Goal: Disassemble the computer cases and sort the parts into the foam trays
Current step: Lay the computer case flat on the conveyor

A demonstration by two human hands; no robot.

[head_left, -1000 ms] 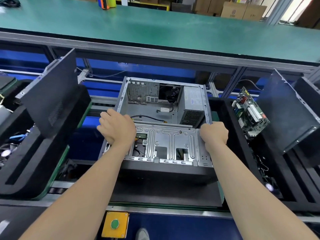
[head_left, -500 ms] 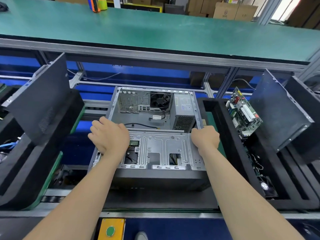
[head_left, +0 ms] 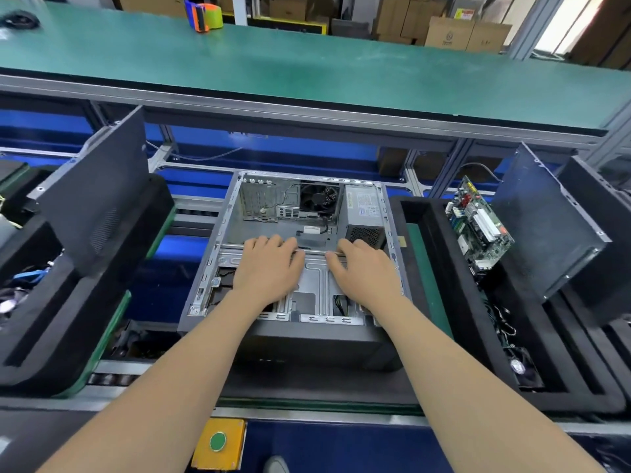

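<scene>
While beneath both hands [head_left: 269, 271] [head_left: 367, 274] — drive cage [head_left: 317, 279]

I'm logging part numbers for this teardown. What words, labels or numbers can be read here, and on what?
No text is legible.
Label on the power supply: printed lines, too small and blurred.
The white tag on a cable inside the case: blurred.
Mark on the cardboard boxes: unreadable.
Markings on the circuit board: too small.
</scene>
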